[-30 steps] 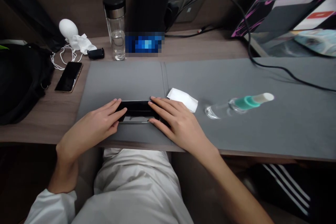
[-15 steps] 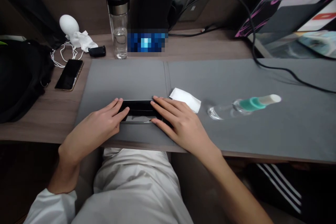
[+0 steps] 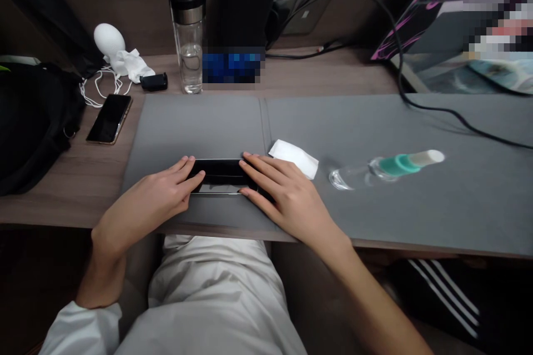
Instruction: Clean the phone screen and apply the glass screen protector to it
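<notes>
A glossy black phone-like slab (image 3: 220, 169) lies lengthwise on the grey desk mat, near the desk's front edge. My left hand (image 3: 160, 191) grips its left end, fingers over the far edge and thumb toward the near side. At the opposite end, my right hand (image 3: 285, 191) holds it the same way. Both ends are covered by my fingers, and light reflects along the slab's near strip. A folded white tissue (image 3: 295, 158) lies just beyond my right hand. Right of that is a clear bottle (image 3: 387, 167) with a teal collar, its pale cap pointing right.
The grey desk mat (image 3: 200, 122) spans the desk front. Behind it stands a water bottle (image 3: 191, 44) with a black lid. A phone (image 3: 110, 118), white cords and a black bag (image 3: 33, 122) are at left. A black cable (image 3: 441, 110) crosses the mat's right side.
</notes>
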The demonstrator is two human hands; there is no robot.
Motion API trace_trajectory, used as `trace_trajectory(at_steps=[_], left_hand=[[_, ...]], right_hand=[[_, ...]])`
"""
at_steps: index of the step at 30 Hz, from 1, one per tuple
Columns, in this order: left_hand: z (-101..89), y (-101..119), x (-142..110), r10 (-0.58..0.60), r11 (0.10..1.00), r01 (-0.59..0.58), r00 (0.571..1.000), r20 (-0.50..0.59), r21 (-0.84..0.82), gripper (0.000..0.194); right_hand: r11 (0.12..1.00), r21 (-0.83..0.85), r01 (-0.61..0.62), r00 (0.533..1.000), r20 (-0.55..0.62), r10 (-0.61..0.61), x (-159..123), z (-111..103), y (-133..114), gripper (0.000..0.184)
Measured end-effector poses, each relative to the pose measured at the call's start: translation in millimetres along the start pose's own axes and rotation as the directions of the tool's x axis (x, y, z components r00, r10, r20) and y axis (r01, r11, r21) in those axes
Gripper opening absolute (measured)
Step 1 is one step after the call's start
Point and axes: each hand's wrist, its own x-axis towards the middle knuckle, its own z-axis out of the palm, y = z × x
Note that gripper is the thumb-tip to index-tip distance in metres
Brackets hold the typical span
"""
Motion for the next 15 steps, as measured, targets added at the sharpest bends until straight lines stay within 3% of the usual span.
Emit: trace_trajectory(at_steps=[15], left_hand=[[-2.7, 4.0, 1.9, 0.041, 0.998, -0.039, 0.999, -0.034, 0.052, 0.049]], right_hand=[[1.0, -0.02, 0.009, 1.0, -0.014, -0.009, 0.7, -0.5, -0.5, 0.045]])
